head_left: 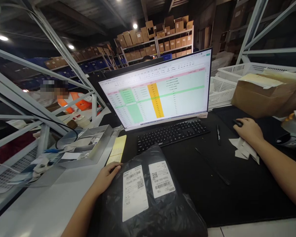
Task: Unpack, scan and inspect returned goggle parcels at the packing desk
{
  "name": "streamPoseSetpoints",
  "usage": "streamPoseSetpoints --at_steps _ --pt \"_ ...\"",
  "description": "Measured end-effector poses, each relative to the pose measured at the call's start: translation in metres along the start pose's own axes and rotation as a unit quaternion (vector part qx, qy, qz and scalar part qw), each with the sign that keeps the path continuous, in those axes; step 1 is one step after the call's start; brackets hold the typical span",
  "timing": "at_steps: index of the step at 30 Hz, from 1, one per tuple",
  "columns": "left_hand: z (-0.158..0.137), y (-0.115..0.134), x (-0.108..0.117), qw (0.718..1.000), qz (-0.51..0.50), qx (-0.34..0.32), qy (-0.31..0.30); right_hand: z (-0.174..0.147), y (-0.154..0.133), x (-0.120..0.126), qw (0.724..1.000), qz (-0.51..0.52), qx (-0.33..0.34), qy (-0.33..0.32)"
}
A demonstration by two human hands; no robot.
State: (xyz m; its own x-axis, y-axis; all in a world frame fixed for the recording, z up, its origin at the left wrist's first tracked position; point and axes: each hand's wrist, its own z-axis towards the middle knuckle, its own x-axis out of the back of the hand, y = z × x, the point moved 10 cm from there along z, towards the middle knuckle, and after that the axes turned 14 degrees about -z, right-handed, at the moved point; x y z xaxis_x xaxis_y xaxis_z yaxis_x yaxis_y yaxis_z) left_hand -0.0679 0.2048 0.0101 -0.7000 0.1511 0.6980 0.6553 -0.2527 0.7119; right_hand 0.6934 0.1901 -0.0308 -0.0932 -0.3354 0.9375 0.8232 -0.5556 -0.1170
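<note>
Head view: your black parcel [160, 205] lies close in front of you on the dark mat [241, 194], labels up, its peaked far end pointing at the keyboard [174, 133]. Both labels [135, 194] run lengthwise away from you; the parcel's near end is cut off, so you cannot tell its long axis for certain. Your left hand [110, 177], half curled, touches its far left edge, grip unclear; your right hand [248, 131] closes loosely over the mouse [237, 123].

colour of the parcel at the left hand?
Black parcel, with two white labels on top; the head view shows it best.
</note>
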Motion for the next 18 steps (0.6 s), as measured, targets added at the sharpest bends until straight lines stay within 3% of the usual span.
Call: streamPoseSetpoints --at_steps 11,16,18 --pt "0.000 0.001 0.001 1.000 -0.002 -0.008 0.005 -0.014 -0.016 0.021 1.000 -0.002 0.000 0.006" --pt "0.002 0.006 -0.003 1.000 -0.008 -0.020 0.003 -0.031 -0.024 0.090 0.995 -0.016 0.005 0.103" --pt "0.002 0.007 -0.004 1.000 -0.012 -0.020 0.004 -0.039 -0.017 0.112 0.996 -0.043 0.027 0.075"
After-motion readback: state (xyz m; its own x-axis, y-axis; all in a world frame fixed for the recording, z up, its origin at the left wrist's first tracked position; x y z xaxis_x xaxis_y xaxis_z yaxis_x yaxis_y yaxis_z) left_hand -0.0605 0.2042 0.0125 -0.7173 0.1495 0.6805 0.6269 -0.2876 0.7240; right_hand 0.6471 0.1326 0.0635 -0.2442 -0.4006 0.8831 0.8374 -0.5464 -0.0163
